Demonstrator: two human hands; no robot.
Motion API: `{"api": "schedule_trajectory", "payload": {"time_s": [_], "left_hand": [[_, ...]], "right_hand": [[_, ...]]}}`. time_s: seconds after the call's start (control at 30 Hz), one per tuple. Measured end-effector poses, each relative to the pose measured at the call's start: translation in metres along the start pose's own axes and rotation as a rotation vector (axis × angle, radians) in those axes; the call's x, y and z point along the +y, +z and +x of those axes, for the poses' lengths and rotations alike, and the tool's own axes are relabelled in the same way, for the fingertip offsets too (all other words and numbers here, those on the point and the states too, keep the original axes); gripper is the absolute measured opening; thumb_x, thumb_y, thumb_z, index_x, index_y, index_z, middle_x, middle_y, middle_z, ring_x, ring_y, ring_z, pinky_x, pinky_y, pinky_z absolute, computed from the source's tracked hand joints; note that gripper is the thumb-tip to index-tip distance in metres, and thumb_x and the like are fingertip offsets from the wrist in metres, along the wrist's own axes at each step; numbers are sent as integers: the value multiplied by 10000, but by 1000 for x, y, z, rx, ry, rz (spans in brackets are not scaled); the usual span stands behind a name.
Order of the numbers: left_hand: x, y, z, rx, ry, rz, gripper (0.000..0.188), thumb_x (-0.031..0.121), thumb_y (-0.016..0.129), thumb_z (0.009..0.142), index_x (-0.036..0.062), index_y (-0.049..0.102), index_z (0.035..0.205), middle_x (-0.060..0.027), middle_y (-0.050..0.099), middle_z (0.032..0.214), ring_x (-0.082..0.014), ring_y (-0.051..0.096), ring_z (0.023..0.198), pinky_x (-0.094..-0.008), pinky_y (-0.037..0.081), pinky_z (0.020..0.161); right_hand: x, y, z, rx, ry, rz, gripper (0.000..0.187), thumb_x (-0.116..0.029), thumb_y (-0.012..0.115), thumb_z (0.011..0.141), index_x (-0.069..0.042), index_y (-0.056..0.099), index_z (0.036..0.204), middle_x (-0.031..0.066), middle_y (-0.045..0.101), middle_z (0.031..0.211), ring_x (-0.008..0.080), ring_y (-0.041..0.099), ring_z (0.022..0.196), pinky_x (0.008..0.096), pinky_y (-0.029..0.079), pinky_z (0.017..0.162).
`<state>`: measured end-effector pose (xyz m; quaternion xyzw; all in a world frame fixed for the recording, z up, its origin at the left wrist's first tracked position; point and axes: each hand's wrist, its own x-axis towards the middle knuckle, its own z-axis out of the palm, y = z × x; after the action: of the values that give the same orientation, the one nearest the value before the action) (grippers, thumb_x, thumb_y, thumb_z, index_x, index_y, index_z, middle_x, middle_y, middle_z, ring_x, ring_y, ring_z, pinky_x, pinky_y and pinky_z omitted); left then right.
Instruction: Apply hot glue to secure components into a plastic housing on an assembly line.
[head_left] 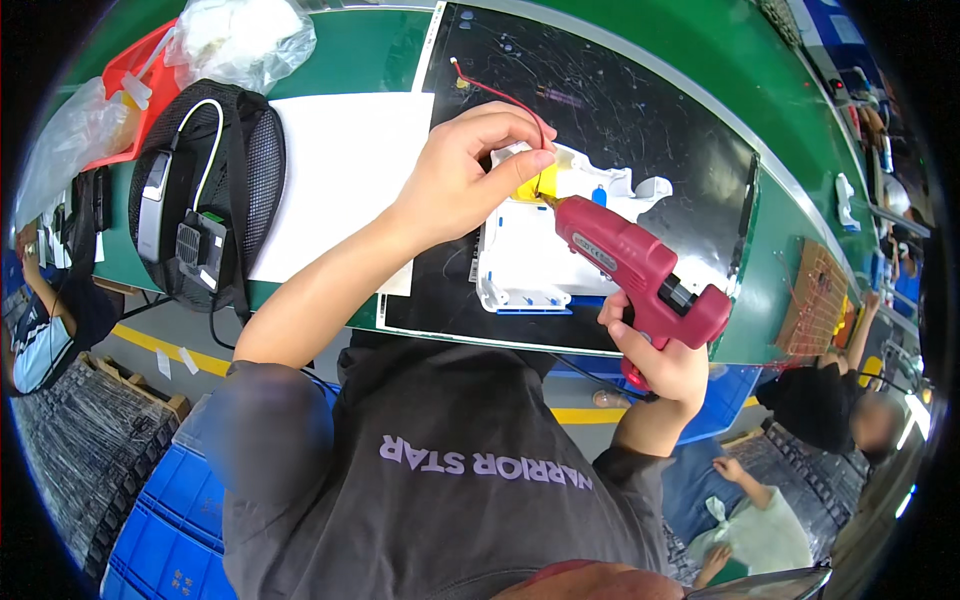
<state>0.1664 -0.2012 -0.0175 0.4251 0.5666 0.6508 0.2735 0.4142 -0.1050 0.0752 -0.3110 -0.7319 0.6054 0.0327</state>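
A white molded plastic housing [520, 262] lies on the black mat [447, 265] in front of me. In its upper part sits a yellow piece [546, 182], with a thin red wire [500, 92] running from there up across the mat. My left hand [462, 165] is closed in a pinch on the wire, its thumb beside the yellow piece. My right hand [668, 365] wraps round the handle of a dark red glue gun [622, 245]. The gun's nozzle points left and meets or nearly meets the yellow piece; exact contact cannot be told.
White paper [345, 180] lies left of the mat, beside a black mesh case [262, 170] with a cabled device. A red bin [118, 65] and plastic bag [240, 45] stand at far left. A brown grid board [815, 300] lies at right. Other people sit on both sides.
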Motion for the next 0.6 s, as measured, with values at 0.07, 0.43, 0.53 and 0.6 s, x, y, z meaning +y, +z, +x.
{"api": "schedule_trajectory", "payload": {"time_s": [0.07,0.43,0.53,0.6], "left_hand": [[1,0,0,-3,17,5,121,121,662,851,6,643,885,-91,642,1008,-151,613,899,-251,490,722],[5,0,0,-46,41,-33,89,103,651,853,15,637,856,-100,629,1025,-169,610,952,-269,490,788],[6,0,0,-49,30,-39,92,106,654,854,16,635,851,-101,630,1023,-171,610,957,-274,489,791],[5,0,0,-51,41,-33,93,107,655,854,17,635,850,-101,630,1024,-172,610,958,-275,489,792]], "right_hand": [[0,1,0,5,1,14,222,39,683,762,32,623,977,74,664,885,152,650,827,287,518,730],[4,-2,-1,10,17,131,240,50,676,769,28,607,997,71,656,902,150,645,849,288,513,746],[5,-3,0,-14,-1,121,247,56,670,770,28,596,1004,65,648,905,147,639,851,286,509,747],[6,-4,-1,-27,0,118,235,61,658,777,26,589,999,59,639,897,141,628,850,284,504,751]]}}
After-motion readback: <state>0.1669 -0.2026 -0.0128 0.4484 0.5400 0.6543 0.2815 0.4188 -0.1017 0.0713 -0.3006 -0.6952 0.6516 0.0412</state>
